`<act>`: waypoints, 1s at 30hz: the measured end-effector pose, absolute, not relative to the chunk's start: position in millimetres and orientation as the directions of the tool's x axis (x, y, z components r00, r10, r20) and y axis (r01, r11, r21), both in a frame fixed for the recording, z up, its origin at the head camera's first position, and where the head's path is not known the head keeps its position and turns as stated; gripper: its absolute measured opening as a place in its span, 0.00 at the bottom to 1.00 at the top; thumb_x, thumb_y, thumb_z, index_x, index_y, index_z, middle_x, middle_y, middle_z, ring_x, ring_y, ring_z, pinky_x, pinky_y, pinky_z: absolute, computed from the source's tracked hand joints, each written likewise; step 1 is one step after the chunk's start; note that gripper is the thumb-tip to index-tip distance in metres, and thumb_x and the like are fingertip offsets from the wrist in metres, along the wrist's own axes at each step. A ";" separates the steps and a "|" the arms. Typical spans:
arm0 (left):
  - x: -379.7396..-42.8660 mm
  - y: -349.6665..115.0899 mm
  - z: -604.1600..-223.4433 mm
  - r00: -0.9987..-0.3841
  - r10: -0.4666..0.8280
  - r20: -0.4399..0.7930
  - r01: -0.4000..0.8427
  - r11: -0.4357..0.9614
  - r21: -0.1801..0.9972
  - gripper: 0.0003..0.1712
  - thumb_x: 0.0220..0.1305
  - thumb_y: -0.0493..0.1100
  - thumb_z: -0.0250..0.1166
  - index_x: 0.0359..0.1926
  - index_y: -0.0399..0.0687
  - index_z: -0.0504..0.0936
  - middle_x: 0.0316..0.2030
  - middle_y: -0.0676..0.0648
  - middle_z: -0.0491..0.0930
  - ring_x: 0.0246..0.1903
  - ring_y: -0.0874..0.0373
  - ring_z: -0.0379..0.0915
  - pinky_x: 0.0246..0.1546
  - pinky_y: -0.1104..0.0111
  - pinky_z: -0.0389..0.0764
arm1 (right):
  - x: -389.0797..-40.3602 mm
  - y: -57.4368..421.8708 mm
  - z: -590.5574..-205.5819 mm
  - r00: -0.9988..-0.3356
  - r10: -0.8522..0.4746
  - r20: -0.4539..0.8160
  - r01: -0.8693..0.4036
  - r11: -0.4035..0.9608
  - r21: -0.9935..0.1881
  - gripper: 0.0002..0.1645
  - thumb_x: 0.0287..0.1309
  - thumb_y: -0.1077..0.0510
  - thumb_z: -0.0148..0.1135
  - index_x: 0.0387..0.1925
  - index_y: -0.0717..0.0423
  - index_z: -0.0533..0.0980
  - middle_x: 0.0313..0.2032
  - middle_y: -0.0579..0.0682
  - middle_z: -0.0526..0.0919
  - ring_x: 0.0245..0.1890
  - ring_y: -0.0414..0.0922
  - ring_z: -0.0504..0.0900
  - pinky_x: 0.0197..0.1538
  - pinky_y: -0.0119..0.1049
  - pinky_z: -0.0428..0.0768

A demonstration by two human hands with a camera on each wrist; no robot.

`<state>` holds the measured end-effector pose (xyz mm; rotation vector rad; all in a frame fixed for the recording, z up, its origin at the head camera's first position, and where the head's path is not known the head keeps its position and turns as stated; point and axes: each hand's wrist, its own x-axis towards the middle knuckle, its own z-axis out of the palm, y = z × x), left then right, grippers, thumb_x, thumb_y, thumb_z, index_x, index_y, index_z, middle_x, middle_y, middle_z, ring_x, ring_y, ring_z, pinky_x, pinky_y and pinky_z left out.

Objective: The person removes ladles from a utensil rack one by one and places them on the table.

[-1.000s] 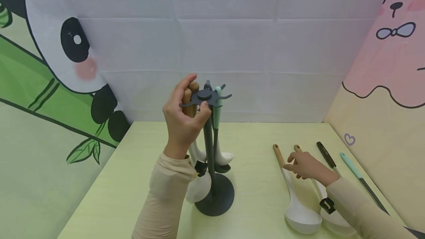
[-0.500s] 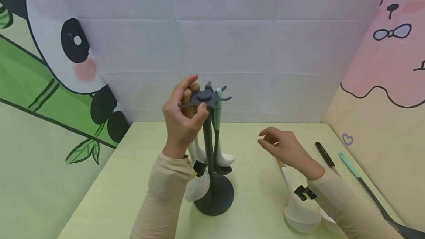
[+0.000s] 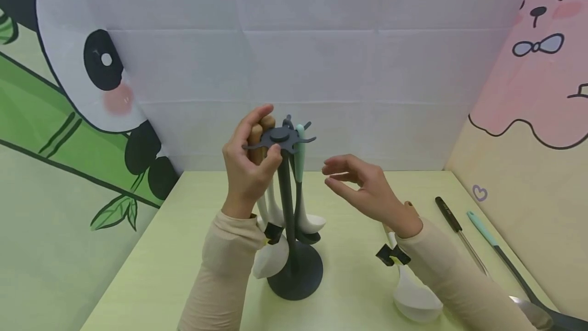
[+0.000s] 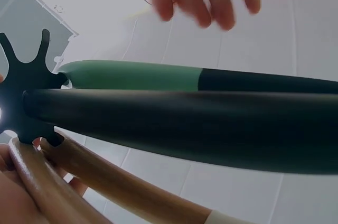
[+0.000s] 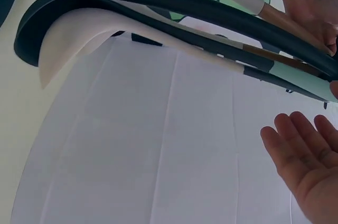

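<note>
A dark grey utensil stand [image 3: 286, 193] stands upright on the table. My left hand [image 3: 247, 165] holds its hooked top, thumb at the near edge and fingers around the far left side. Wooden-handled utensils [image 4: 137, 189] hang beside that hand, one ending in a white ladle bowl [image 3: 272, 258]. A mint-handled utensil [image 3: 300, 162] hangs on the right, its lower part dark; a dark bowl [image 5: 29, 36] and a white one [image 5: 60, 39] hang close together. My right hand [image 3: 365, 190] holds nothing; its slightly bent fingers are right of the stand, apart from it.
At right, a white ladle [image 3: 417, 301] lies partly under my right forearm, and another wooden handle tip [image 3: 409, 205] shows behind the wrist. Further right lie a black-handled utensil [image 3: 447, 213] and a mint-handled turner [image 3: 514, 269]. Printed cloth walls surround the table [image 3: 151, 275].
My right hand has risen from the handles at the right and moved left toward the stand, with nothing in it. My left hand stays on the stand's top.
</note>
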<state>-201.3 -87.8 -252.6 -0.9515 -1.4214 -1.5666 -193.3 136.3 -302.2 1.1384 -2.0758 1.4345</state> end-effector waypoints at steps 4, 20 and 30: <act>-202.4 -89.3 -252.8 -0.423 -0.059 0.904 0.904 -0.086 0.418 0.34 0.48 0.37 0.56 0.56 0.18 0.72 0.44 0.38 0.81 0.47 0.55 0.78 0.51 0.69 0.78 | -194.5 124.6 -293.2 -0.616 -0.415 0.670 -0.764 0.109 -0.635 0.23 0.58 0.73 0.63 0.56 0.68 0.73 0.48 0.60 0.82 0.48 0.47 0.83 0.51 0.41 0.82; -208.3 -97.8 -254.7 -0.471 0.008 0.882 0.862 -0.209 0.462 0.36 0.49 0.39 0.57 0.59 0.22 0.72 0.53 0.48 0.80 0.52 0.55 0.76 0.58 0.67 0.73 | -200.3 95.2 -278.7 -0.672 -0.368 0.642 -0.698 0.027 -0.715 0.27 0.58 0.72 0.64 0.60 0.67 0.71 0.47 0.58 0.79 0.46 0.49 0.82 0.50 0.45 0.82; -212.2 -99.3 -255.0 -0.440 0.029 0.897 0.868 -0.240 0.434 0.35 0.52 0.42 0.59 0.59 0.24 0.73 0.54 0.45 0.80 0.52 0.52 0.76 0.60 0.65 0.72 | -205.2 84.8 -281.4 -0.568 -0.280 0.774 -0.810 0.025 -0.585 0.24 0.53 0.75 0.67 0.53 0.69 0.75 0.42 0.57 0.80 0.38 0.49 0.82 0.44 0.40 0.83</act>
